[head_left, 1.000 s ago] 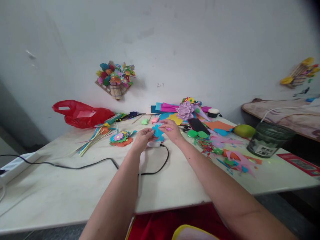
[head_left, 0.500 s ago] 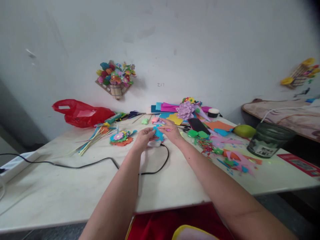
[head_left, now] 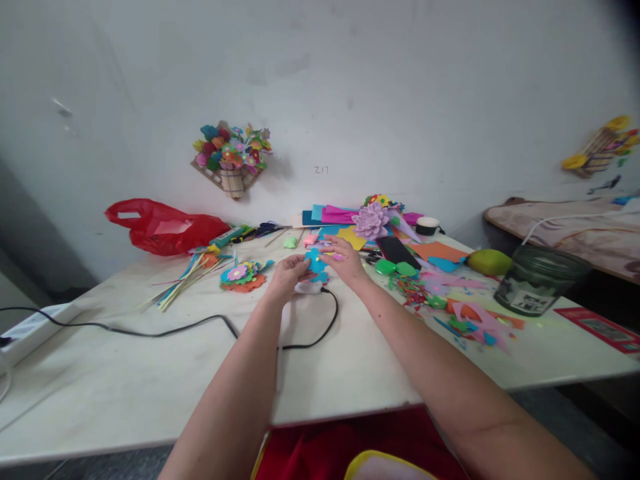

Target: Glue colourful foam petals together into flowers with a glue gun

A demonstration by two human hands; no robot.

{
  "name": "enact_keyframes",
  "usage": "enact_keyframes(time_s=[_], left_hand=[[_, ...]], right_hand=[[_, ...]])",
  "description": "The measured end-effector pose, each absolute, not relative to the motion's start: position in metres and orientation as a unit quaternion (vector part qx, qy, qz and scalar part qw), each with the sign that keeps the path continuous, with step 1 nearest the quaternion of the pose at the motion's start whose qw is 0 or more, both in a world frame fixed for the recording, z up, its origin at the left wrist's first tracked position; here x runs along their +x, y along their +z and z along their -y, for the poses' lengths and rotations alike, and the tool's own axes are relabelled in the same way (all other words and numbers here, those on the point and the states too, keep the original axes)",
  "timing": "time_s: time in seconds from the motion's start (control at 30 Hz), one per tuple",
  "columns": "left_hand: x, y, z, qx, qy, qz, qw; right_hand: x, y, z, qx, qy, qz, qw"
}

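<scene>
A blue foam flower point(head_left: 314, 257) with a small yellow dot at its centre is pinched at its left edge by my left hand point(head_left: 289, 275). My right hand point(head_left: 346, 261) is just to the right of the flower, its fingers stretched out and apart; whether a fingertip touches the petals is hard to tell. More blue flower pieces point(head_left: 318, 277) show beneath the held one. Under my hands is a white device point(head_left: 309, 288) with a black cord, partly hidden by my left wrist. Left of my hands lies a stack of layered foam flowers point(head_left: 242, 275).
A red plastic bag point(head_left: 165, 227) and a bundle of thin stems point(head_left: 187, 283) are at the left. Foam sheets point(head_left: 345, 215), a phone point(head_left: 399, 253), foam scraps point(head_left: 475, 320) and a green jar point(head_left: 535, 287) occupy the right. A black cord point(head_left: 170, 328) crosses the table.
My right fingers have drawn back from the blue flower and spread. Its yellow centre now shows. My left hand has kept its place.
</scene>
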State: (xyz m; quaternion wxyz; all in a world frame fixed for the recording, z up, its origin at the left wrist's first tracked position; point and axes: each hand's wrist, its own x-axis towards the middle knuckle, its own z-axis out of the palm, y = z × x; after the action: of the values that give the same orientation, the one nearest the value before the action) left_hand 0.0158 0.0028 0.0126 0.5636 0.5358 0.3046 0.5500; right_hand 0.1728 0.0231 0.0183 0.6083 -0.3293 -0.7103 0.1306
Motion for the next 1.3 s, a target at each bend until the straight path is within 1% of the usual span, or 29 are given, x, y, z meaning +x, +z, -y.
enact_keyframes(time_s=[0.17,0.33,0.57,0.8,0.93,1.03,1.1,1.2,1.3], left_hand=[[0.017,0.013,-0.002,0.536,0.553,-0.309,0.558],[0.018,0.014,-0.001,0.539,0.551,-0.314,0.555],[0.02,0.014,-0.001,0.538,0.549,-0.317,0.556],[0.02,0.014,0.0,0.534,0.548,-0.323,0.556],[0.02,0.015,0.0,0.525,0.555,-0.317,0.562],[0.02,0.014,-0.001,0.515,0.563,-0.313,0.565],[0.019,0.014,-0.002,0.511,0.562,-0.315,0.569],[0.019,0.013,-0.001,0.519,0.552,-0.317,0.571],[0.019,0.014,0.0,0.525,0.546,-0.32,0.569]], right_hand=[[0.17,0.019,-0.022,-0.343,0.041,0.718,0.604],[0.169,0.018,-0.021,-0.36,-0.004,0.717,0.597],[0.168,0.016,-0.022,-0.369,-0.042,0.724,0.582],[0.169,0.017,-0.022,-0.355,-0.031,0.736,0.576],[0.173,0.021,-0.023,-0.359,0.041,0.693,0.624],[0.177,0.024,-0.023,-0.375,0.15,0.645,0.648],[0.178,0.025,-0.021,-0.39,0.251,0.624,0.629],[0.179,0.025,-0.016,-0.383,0.386,0.619,0.567],[0.179,0.025,-0.012,-0.364,0.444,0.625,0.529]])
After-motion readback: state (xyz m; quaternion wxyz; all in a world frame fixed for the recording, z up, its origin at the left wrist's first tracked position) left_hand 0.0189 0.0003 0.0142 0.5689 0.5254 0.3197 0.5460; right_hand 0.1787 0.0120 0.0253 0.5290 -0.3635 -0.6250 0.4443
